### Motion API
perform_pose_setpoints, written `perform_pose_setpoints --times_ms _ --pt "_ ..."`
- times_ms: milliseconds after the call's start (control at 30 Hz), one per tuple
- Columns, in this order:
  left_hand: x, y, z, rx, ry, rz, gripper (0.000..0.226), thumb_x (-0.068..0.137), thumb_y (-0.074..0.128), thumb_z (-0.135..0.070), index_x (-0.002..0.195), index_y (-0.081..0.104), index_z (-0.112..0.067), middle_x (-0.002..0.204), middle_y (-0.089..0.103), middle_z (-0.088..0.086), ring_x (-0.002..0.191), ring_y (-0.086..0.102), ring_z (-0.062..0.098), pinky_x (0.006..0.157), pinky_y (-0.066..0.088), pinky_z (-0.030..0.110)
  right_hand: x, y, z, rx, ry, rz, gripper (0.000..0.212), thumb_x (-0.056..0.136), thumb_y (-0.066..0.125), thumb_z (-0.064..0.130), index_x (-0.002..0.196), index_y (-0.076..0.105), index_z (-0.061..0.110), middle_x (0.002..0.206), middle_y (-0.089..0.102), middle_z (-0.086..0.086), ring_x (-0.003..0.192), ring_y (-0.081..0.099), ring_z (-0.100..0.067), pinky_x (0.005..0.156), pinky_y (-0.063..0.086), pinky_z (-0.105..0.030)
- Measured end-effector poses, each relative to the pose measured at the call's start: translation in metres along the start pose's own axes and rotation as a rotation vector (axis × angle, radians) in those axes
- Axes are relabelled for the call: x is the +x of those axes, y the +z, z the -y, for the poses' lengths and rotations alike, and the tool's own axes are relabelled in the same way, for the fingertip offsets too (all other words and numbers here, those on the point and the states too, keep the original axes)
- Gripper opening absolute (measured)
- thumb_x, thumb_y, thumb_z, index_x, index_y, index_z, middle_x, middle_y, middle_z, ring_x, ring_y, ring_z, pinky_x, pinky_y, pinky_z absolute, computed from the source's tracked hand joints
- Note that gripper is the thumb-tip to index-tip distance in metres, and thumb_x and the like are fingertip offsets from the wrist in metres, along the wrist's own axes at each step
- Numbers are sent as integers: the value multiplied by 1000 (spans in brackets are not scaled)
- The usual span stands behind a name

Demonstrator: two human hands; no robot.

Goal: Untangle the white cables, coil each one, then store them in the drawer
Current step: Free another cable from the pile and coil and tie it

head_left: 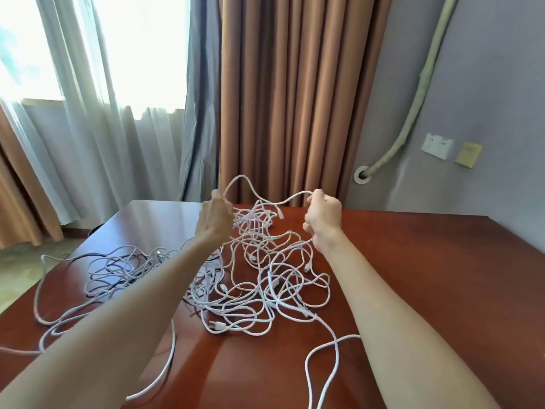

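A big tangle of white cables [259,293] sprawls over the middle of the reddish-brown table [427,276]. Both my hands are raised above its far part. My left hand [213,222] pinches a white strand that arcs up and over to the right. My right hand [323,219] grips the other end of that lifted stretch, fingers curled round it, with more strands hanging from it into the pile. A white plug [216,326] lies at the pile's near edge. No drawer is in view.
Loose cable loops [97,278] spread to the table's left edge, and one strand [321,358] trails toward the front. Brown and grey curtains [289,98] hang behind the table. A wall socket [436,146] and a padded pipe [418,84] are on the right wall.
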State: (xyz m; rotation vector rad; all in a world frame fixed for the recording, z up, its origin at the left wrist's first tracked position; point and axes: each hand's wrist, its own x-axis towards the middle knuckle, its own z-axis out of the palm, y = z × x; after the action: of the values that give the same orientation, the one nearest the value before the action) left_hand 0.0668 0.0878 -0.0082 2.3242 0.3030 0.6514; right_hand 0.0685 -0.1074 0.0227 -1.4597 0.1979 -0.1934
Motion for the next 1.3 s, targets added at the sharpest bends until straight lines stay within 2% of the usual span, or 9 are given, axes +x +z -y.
perform_pose_setpoints --times_ms 233,400,500,567,733,900,1033,1200,1300 --pt "14 -12 8 -38 -154 80 15 97 41 -3 108 48 6 106 63 32 95 65 47 85 54 54 -4 -14 28 289 -119 71 29 95 29 3 71 38 16 50 27 4 41 22 -10 38 19 -19" --pt "0 -3 -19 90 153 107 36 99 56 -29 131 52 -14 119 48 15 108 54 34 94 46 47 -22 -3 52 189 -212 365 32 101 27 5 75 41 16 49 30 8 41 22 -8 36 22 -20" --pt "-7 5 -35 130 327 212 26 99 54 -47 90 69 -27 103 51 -1 100 50 20 91 42 42 -28 -2 62 194 -216 420 31 101 27 5 77 42 17 50 29 7 43 20 -9 36 21 -21" --pt "-6 8 -41 -12 291 190 34 100 56 -37 68 58 -24 84 56 -3 87 54 21 77 44 35 -31 -1 64 202 -213 397 31 100 26 4 76 41 17 49 29 8 42 20 -8 35 20 -20" --pt "2 3 -29 -90 163 186 23 99 61 -15 79 70 -7 62 55 3 64 53 21 61 38 29 -16 -23 77 597 -156 27 32 95 26 1 74 40 20 44 31 10 34 22 -7 36 19 -15" --pt "10 5 1 -91 -44 156 18 99 59 -17 104 70 -4 100 71 18 102 66 36 86 51 39 -5 -45 85 499 -95 54 31 96 26 3 74 37 21 44 24 9 35 17 -7 36 15 -17" --pt "4 10 -22 -128 92 223 34 100 55 -17 133 60 -8 132 62 16 119 59 28 102 46 36 -17 -43 83 447 -80 187 31 96 26 3 73 38 21 48 22 9 38 15 -7 34 13 -19" --pt "-14 4 -55 -231 235 523 43 104 52 -24 147 46 -20 132 54 1 87 58 12 60 47 13 -26 -58 112 729 -113 250 30 96 25 5 74 37 21 49 20 8 38 14 -7 31 14 -19" --pt "-23 2 -69 -189 280 624 39 103 54 -23 142 49 -19 126 63 7 78 61 11 58 50 15 -36 -66 125 722 -118 290 31 95 23 4 73 37 21 49 19 8 37 13 -6 30 15 -18"
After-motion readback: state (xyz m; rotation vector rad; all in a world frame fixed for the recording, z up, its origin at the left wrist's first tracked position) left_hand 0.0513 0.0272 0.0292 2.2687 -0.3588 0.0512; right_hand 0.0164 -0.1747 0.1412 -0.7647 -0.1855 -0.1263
